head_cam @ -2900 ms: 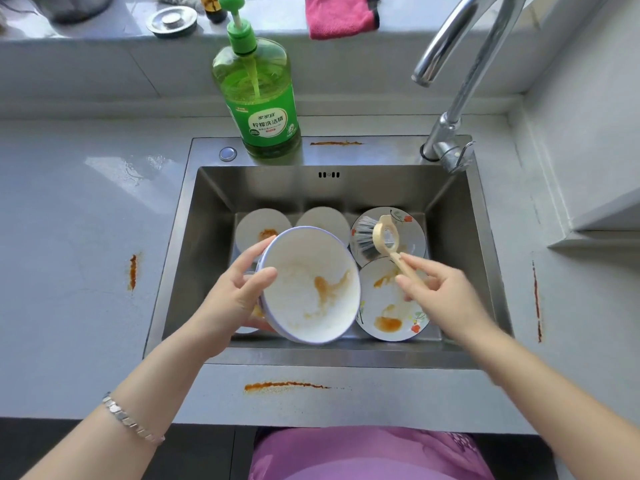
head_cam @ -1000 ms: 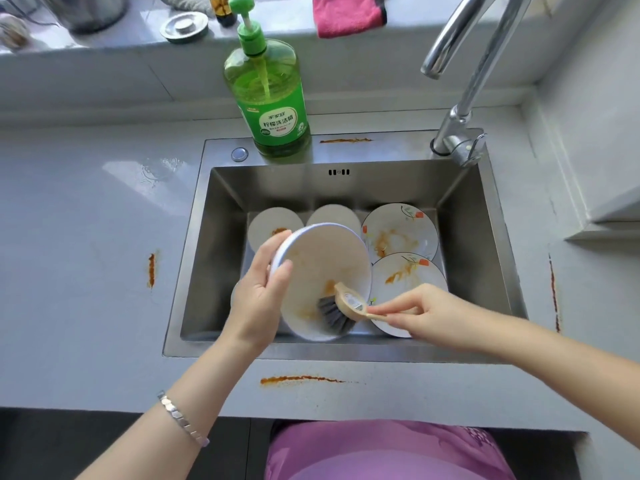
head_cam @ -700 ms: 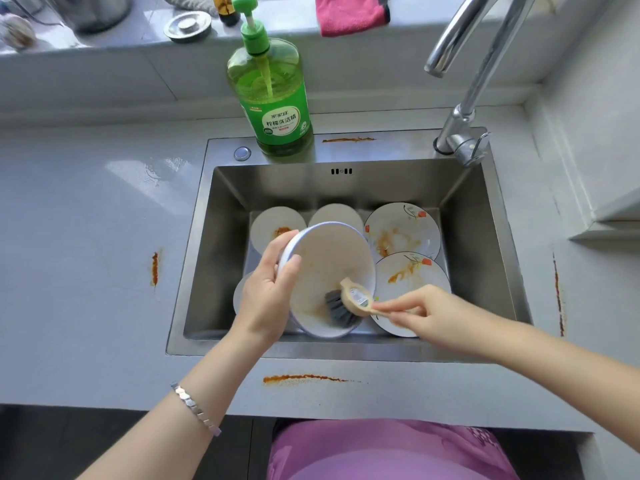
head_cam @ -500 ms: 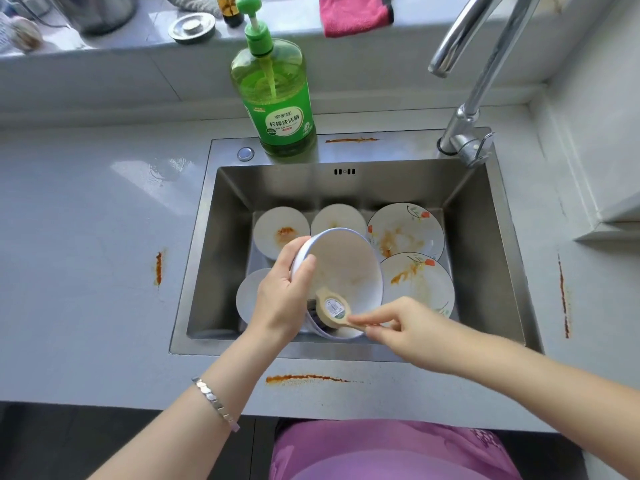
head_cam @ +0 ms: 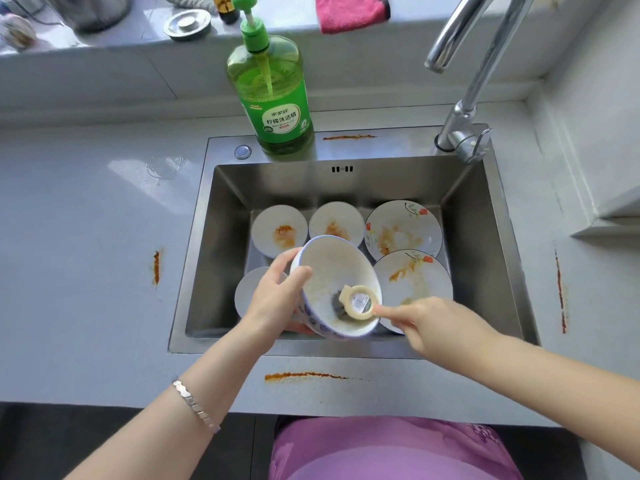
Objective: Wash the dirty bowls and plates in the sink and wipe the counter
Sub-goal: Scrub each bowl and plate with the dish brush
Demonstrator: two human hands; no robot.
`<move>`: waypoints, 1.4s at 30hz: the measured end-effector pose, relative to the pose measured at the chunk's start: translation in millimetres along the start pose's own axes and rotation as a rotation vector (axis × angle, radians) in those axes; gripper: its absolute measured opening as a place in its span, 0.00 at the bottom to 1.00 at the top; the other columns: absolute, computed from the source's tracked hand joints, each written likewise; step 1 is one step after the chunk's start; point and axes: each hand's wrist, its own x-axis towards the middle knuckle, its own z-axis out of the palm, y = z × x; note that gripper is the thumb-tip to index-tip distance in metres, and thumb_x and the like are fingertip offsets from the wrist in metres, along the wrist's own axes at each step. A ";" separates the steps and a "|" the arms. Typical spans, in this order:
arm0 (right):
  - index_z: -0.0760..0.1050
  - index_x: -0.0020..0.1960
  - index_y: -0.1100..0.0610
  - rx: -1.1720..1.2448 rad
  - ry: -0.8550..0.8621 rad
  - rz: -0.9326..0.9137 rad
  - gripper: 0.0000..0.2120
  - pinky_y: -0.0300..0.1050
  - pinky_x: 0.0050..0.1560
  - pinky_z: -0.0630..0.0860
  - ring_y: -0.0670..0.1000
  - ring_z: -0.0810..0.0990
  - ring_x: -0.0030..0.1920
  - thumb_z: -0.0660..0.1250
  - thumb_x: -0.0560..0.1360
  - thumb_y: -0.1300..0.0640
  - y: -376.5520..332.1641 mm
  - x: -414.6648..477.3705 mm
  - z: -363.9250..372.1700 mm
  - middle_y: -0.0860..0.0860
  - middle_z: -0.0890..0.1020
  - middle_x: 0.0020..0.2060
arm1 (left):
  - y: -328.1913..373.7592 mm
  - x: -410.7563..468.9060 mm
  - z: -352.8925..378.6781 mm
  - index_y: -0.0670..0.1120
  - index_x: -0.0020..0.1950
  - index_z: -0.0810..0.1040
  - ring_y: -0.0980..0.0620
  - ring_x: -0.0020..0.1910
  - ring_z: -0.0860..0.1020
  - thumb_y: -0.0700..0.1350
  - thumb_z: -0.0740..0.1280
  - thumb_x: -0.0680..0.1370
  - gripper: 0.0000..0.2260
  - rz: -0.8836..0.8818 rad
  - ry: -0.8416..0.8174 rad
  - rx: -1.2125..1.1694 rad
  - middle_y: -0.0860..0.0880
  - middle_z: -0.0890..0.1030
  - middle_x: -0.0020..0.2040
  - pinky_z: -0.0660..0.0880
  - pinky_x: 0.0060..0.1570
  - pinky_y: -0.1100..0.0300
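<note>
My left hand (head_cam: 277, 299) grips a white bowl with a blue rim (head_cam: 329, 268) by its left edge, tilted over the steel sink (head_cam: 221, 258). My right hand (head_cam: 429, 327) holds a beige dish brush (head_cam: 358, 302) by its handle; the dark bristles press into the bowl's lower inside. On the sink floor lie two small stained bowls (head_cam: 278, 230) (head_cam: 336, 223), two flowered plates with orange smears (head_cam: 403, 230) (head_cam: 415, 282) and a dish (head_cam: 246, 292) partly hidden behind my left hand.
A green detergent pump bottle (head_cam: 273, 98) stands on the sink's back ledge, with the faucet (head_cam: 464, 81) at the back right. Orange smears mark the counter on the left (head_cam: 156, 268), the front (head_cam: 304, 375), the right (head_cam: 560, 292) and the back ledge (head_cam: 349, 137). A pink cloth (head_cam: 349, 12) lies on the sill.
My right hand brought the brush from above the plates into the bowl and has worked it across the lower inside. The orange stain in the bowl has thinned to a faint smear.
</note>
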 end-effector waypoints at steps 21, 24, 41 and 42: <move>0.74 0.64 0.50 0.812 0.031 0.138 0.15 0.26 0.30 0.66 0.35 0.72 0.24 0.58 0.79 0.60 -38.0 19.4 -3.4 0.37 0.71 0.17 | -12.3 -8.7 8.2 0.57 0.65 0.68 0.59 0.37 0.82 0.43 0.60 0.79 0.16 0.086 -0.097 -0.021 0.55 0.82 0.42 0.79 0.30 0.59; 0.74 0.62 0.42 0.857 -0.125 0.130 0.16 0.33 0.20 0.60 0.44 0.58 0.21 0.57 0.80 0.56 -36.7 2.1 1.2 0.45 0.62 0.21 | -13.1 -4.1 -2.1 0.56 0.66 0.69 0.55 0.50 0.80 0.45 0.57 0.81 0.15 0.134 -0.055 -0.051 0.54 0.79 0.52 0.79 0.33 0.60; 0.75 0.52 0.34 0.766 -0.161 0.024 0.15 0.31 0.35 0.69 0.41 0.74 0.29 0.60 0.78 0.55 -14.6 13.7 -3.6 0.41 0.77 0.25 | -8.7 -5.0 5.8 0.58 0.62 0.72 0.52 0.51 0.78 0.48 0.55 0.81 0.12 0.045 -0.056 -0.042 0.52 0.77 0.55 0.79 0.33 0.60; 0.76 0.52 0.34 0.763 -0.151 0.009 0.14 0.34 0.42 0.74 0.43 0.63 0.34 0.61 0.78 0.54 -14.8 14.6 -2.3 0.41 0.82 0.33 | -10.0 -5.1 7.8 0.59 0.59 0.73 0.50 0.52 0.78 0.49 0.54 0.81 0.11 0.003 -0.064 -0.033 0.51 0.78 0.55 0.80 0.37 0.55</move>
